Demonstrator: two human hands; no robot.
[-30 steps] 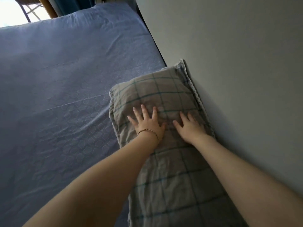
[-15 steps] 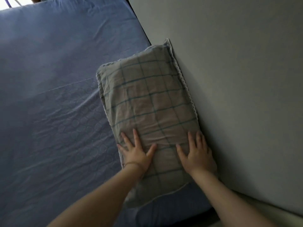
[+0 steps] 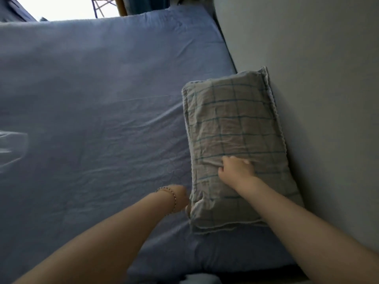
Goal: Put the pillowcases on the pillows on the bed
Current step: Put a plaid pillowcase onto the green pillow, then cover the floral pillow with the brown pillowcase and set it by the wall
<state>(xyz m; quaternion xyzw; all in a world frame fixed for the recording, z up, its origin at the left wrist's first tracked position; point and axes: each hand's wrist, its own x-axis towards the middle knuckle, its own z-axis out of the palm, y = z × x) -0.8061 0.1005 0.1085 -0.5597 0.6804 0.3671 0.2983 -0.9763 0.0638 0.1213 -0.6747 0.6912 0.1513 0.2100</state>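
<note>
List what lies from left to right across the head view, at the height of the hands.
sheet → left hand → pillow → wall. The right hand rests on top of the pillow, so it has no place of its own in the order.

The pillowcase [image 3: 235,124] is matt, crumpled woven cloth with a lacy white trim [image 3: 275,108]. The bed sheet [image 3: 92,99] is soft, creased matt cloth. The wall [image 3: 317,78] looks smooth and matt. The bracelet [image 3: 173,196] looks beaded.
</note>
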